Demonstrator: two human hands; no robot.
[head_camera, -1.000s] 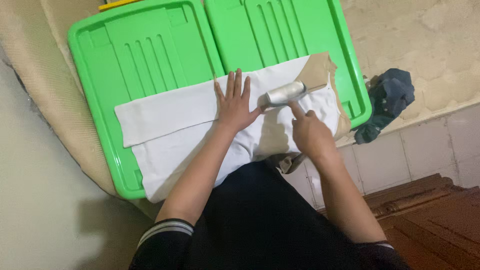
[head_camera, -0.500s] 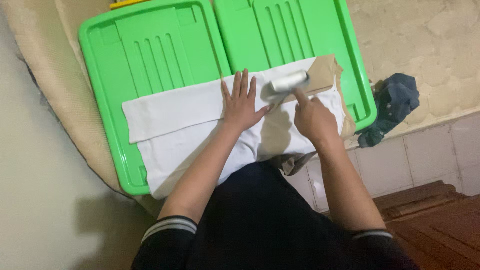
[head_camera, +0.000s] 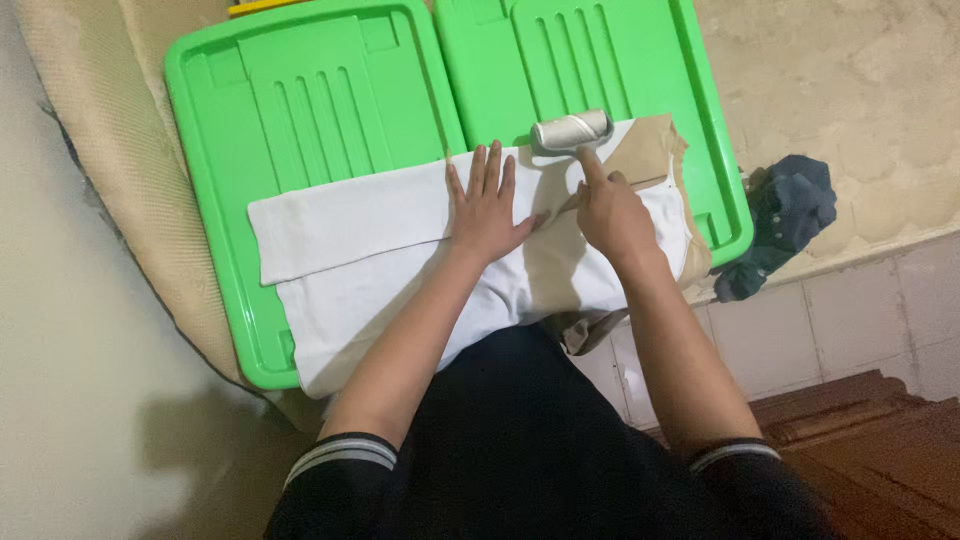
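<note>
My left hand (head_camera: 487, 207) lies flat with the fingers spread, holding nothing and pressing down the folded white cloth (head_camera: 400, 250) that lies across the near half of the two bright green plastic lids (head_camera: 330, 90). My right hand (head_camera: 610, 212) is closed around the handle of a silver-grey lint roller (head_camera: 571, 131), index finger stretched along it. The roller head rests at the cloth's far edge, at twelve o'clock from that hand and at about one o'clock from my left, just beside the brown paper piece (head_camera: 648, 150) at three o'clock.

Lint roller (head_camera: 571, 131), pushed by the right hand (head_camera: 610, 212), now lies farther up the white cloth (head_camera: 380, 215), at its top edge.
</note>
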